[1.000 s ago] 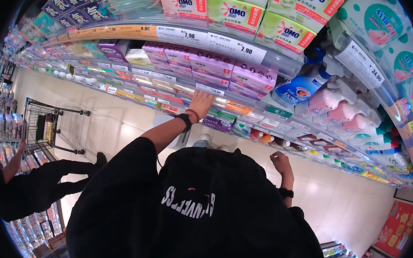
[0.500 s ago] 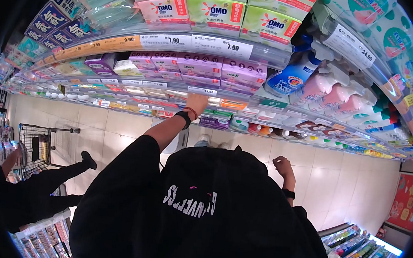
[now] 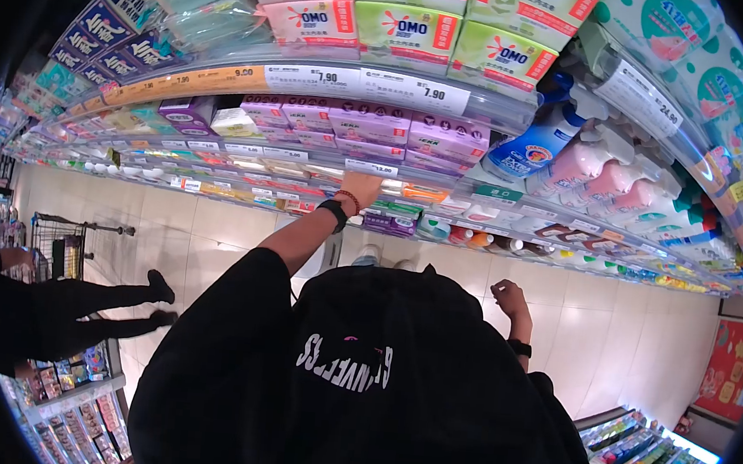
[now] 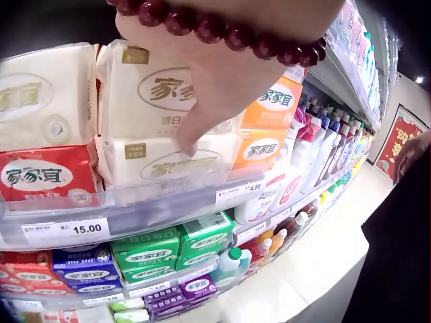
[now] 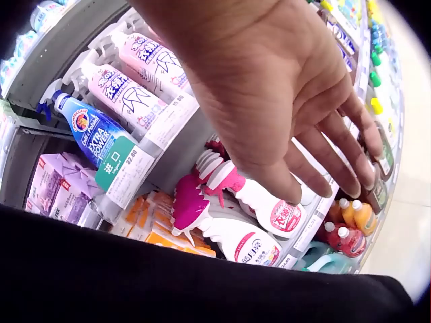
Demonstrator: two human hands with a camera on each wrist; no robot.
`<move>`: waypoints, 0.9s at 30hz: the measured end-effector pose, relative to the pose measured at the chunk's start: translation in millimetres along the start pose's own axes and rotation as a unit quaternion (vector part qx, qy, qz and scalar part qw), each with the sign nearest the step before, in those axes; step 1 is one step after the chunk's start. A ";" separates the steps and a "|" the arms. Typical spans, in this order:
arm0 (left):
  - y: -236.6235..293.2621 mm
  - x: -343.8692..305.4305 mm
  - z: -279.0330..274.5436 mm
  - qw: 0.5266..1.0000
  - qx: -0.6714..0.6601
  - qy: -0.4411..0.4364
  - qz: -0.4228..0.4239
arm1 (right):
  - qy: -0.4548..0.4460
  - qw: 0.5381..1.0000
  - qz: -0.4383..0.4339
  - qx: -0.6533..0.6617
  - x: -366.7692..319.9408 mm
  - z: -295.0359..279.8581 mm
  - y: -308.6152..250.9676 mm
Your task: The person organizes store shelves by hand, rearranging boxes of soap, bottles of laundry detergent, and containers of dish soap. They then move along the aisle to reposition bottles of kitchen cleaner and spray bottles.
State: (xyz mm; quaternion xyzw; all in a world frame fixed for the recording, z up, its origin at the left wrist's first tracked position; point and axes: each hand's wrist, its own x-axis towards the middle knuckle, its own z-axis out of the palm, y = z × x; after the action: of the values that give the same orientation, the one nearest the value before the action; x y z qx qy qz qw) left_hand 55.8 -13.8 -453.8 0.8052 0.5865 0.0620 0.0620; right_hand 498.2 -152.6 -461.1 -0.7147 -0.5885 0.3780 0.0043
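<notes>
My left hand (image 3: pixel 362 186) reaches in under the shelf edge with the purple boxes, its fingers mostly hidden there. The left wrist view shows that left hand (image 4: pixel 236 81) over a stack of cream-wrapped soap packs (image 4: pixel 158 165). Its thumb points down across the front of the stack; the other fingers are out of sight, so I cannot tell whether they grip a pack. Orange soap packs (image 4: pixel 259 149) lie to the right, red soap packs (image 4: pixel 47 171) to the left. My right hand (image 3: pixel 509 297) hangs at my side, fingers loosely bent and holding nothing.
Boxed OMO soap (image 3: pixel 405 32) fills the upper shelf, above purple boxes (image 3: pixel 369 125). A blue spray bottle (image 3: pixel 531 144) and pink bottles (image 3: pixel 582 166) stand to the right. Behind on the left are another person (image 3: pixel 60 308) and a shopping cart (image 3: pixel 64 251).
My left hand has slid further in under the shelf edge, hiding its fingers. The right hand stays at my side. The other person's legs have shifted position.
</notes>
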 end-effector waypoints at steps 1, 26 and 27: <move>-1.3 -2.8 -12.3 0.999 -0.019 -0.040 -0.002 | -0.002 1.000 -0.004 0.000 2.3 0.3 0.9; -109.6 -30.0 -29.8 0.986 -0.004 -0.085 -0.142 | -0.033 0.999 0.024 0.009 11.1 -7.5 -8.3; -108.6 -28.8 -31.1 0.984 -0.005 -0.088 -0.152 | -0.032 0.999 0.028 0.012 10.2 -6.7 -7.2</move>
State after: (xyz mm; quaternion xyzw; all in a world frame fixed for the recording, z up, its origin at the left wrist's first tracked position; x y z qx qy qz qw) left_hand -60.1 -7.3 -442.6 0.7088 0.6939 -0.0162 0.1257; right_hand 496.1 -138.9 -458.5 -0.7178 -0.5639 0.4080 -0.0166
